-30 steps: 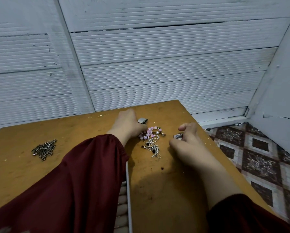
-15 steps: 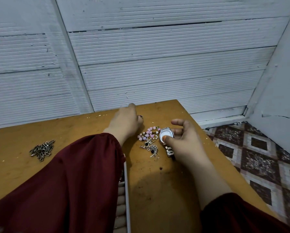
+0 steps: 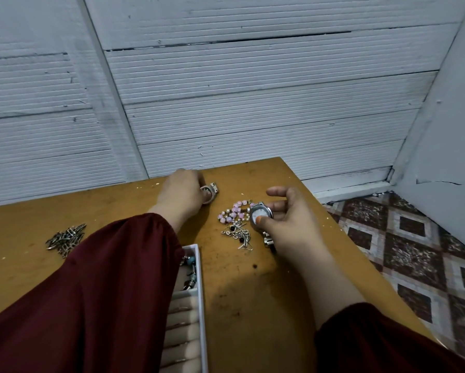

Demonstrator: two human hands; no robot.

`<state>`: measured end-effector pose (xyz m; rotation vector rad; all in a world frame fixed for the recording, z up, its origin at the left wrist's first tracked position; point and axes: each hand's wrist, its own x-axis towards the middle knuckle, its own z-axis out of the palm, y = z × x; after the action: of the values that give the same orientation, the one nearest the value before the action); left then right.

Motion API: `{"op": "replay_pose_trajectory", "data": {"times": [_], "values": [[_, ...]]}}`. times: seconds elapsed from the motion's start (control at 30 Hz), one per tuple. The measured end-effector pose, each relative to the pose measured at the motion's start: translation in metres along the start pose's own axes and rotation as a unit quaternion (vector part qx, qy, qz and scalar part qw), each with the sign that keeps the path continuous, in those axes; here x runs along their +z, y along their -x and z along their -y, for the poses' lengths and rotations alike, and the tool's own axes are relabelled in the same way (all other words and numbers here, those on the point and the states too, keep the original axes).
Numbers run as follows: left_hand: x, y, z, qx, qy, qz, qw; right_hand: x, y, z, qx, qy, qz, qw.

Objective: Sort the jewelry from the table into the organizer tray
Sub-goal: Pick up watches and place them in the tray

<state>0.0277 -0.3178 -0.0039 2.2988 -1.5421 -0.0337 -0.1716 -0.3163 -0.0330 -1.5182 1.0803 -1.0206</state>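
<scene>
My right hand point(image 3: 287, 222) pinches a silver wristwatch point(image 3: 261, 212) by its round white face, and the metal band hangs down under my palm. My left hand point(image 3: 182, 195) is closed around a second silver watch point(image 3: 211, 191) near the table's far edge. Between the hands lie a pink bead bracelet point(image 3: 232, 214) and a tangle of silver earrings and chain point(image 3: 239, 234). The white organizer tray point(image 3: 199, 300) sits near me, mostly hidden under my left sleeve, with ring rolls and some beaded pieces inside.
A heap of small dark metal clips point(image 3: 65, 236) lies on the left of the wooden table point(image 3: 252, 319). A white ribbed wall stands right behind the table. The table's right edge drops to a patterned tile floor point(image 3: 414, 251).
My right hand has lifted a watch off the table and turned its face up. My left hand has slid slightly back and now shows a watch in its grip. The view has tilted down, revealing the tray.
</scene>
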Motion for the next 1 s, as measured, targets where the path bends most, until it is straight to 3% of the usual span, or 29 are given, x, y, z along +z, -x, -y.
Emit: {"op": "replay_pose_trajectory", "data": {"times": [0.27, 0.5, 0.9, 1.0], "values": [[-0.013, 0.013, 0.004, -0.035, 0.14, 0.033, 0.989, -0.005, 0.01, 0.012, -0.044, -0.018, -0.011, 0.999], [-0.059, 0.054, 0.013, -0.056, 0.359, -0.002, 0.932, 0.003, 0.026, 0.033, -0.083, -0.092, -0.03, 0.992], [-0.096, 0.118, 0.051, -0.098, 0.553, -0.095, 0.822, 0.079, 0.049, 0.074, -0.115, -0.238, -0.018, 0.964], [-0.095, 0.129, 0.062, -0.093, 0.56, -0.111, 0.816, 0.103, 0.05, 0.076, -0.11, -0.252, -0.013, 0.961]]}}
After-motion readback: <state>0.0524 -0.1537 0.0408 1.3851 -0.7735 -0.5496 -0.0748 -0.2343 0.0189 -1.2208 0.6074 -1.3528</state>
